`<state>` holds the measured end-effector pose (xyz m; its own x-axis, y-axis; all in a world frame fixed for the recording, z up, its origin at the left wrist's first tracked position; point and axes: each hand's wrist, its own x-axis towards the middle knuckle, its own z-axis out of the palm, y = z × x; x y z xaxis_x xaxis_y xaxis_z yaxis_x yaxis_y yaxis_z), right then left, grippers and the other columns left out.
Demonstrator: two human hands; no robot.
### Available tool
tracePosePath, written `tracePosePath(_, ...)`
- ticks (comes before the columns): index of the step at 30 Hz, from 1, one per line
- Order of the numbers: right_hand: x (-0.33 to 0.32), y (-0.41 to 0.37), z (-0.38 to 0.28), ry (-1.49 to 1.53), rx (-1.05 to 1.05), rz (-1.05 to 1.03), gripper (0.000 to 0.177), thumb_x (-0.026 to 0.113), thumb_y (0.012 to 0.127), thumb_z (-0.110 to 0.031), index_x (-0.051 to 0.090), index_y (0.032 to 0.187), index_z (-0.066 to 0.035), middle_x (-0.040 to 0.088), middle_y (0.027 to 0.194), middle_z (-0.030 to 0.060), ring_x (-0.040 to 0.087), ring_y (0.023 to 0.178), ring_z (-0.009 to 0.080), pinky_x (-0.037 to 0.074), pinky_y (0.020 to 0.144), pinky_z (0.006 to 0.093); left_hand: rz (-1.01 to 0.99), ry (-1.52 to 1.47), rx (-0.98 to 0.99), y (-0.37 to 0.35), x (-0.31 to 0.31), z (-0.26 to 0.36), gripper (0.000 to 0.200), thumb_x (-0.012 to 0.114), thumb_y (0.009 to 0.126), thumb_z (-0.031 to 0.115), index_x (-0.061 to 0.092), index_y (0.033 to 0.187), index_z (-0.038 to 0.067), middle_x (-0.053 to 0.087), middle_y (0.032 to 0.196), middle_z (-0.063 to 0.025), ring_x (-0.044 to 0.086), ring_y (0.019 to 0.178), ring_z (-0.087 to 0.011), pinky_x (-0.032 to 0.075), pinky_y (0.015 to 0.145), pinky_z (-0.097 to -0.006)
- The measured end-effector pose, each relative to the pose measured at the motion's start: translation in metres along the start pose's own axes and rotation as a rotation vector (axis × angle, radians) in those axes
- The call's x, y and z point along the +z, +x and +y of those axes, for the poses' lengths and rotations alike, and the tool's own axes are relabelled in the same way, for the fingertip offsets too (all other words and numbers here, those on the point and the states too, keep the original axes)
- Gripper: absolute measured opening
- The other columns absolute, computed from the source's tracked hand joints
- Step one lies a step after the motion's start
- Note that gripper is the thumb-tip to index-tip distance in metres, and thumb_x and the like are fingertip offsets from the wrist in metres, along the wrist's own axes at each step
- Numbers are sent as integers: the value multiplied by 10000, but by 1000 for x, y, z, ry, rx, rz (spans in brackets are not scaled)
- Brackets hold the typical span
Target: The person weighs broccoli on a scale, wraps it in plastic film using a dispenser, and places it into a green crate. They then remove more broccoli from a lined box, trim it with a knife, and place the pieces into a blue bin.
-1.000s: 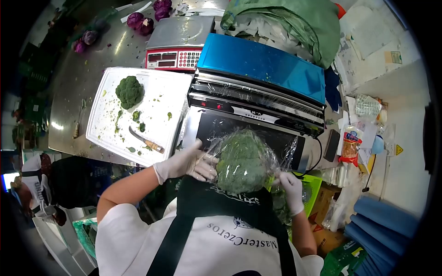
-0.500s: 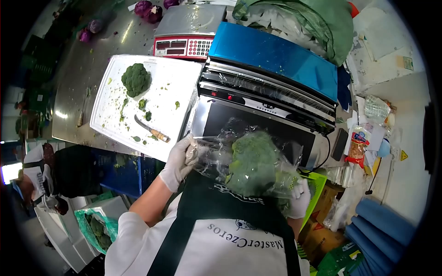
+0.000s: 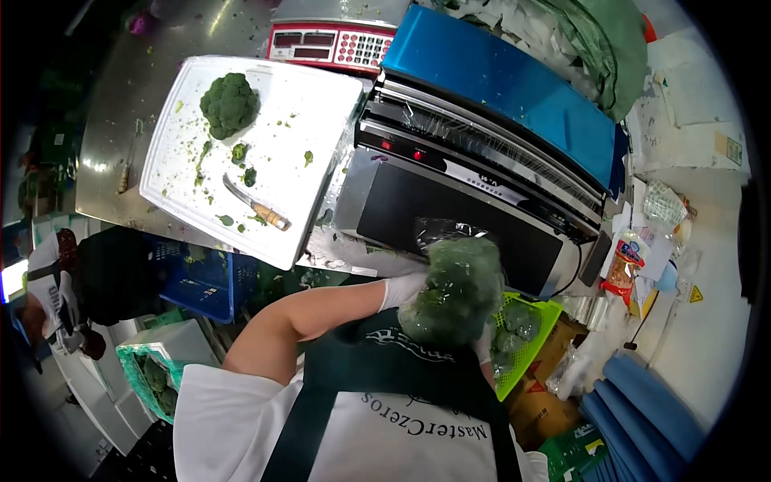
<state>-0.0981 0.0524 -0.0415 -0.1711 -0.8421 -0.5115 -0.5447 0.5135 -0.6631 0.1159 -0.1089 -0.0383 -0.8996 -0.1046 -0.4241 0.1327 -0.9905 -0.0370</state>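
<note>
A broccoli head (image 3: 454,289) in shiny clear plastic film is held up in front of my apron. My left hand (image 3: 403,291), in a white glove, is closed on its left side, with the fingers hidden behind it. Only a sliver of my gloved right hand (image 3: 484,345) shows at the lower right of the broccoli, gripping it from beneath. Loose film (image 3: 450,229) bunches at its top edge. Behind it is the film wrapping machine (image 3: 458,217), with a dark plate and red lit switches.
On a white cutting board (image 3: 313,112) lie an unwrapped broccoli head (image 3: 229,106), trimmings and a curved wooden-handled knife (image 3: 257,205). A red scale (image 3: 329,46) stands behind. The green basket (image 3: 548,321) at right holds wrapped broccoli. A blue crate (image 3: 197,281) and another person (image 3: 60,289) are at left.
The film, stretched out between my hands before, is now gathered tight around the broccoli. My left hand has moved right, against it. The view has shifted, showing more of the green basket.
</note>
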Motion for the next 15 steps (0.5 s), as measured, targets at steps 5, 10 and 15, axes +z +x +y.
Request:
tracePosePath(5,-89,-35,-106,-76,-294,516,225,448,1008,-183,604,980,-24,576,862,35,548,747,129,455,679,266,-498,3,43,39,-16,-9,415,485,1020,210,496,1410,68,547,1381,-86,521,1255,-185,396,1090,-336)
tracePosePath(10,-135,-108,-223,571,-550,461,246,723,817,-207,639,656,-41,548,666,45,523,530,181,401,512,340,-521,1008,-290,-2,88,74,669,651,926,257,360,1511,113,383,1494,-139,360,1371,-228,291,1133,-339)
tracePosePath(15,-139,-103,-295,-112,-810,350,143,815,571,-150,710,660,-188,532,551,-15,555,523,208,413,515,352,-348,1433,-507,-56,123,75,818,705,883,370,307,1518,41,445,1472,-159,397,1365,-239,306,1130,-356)
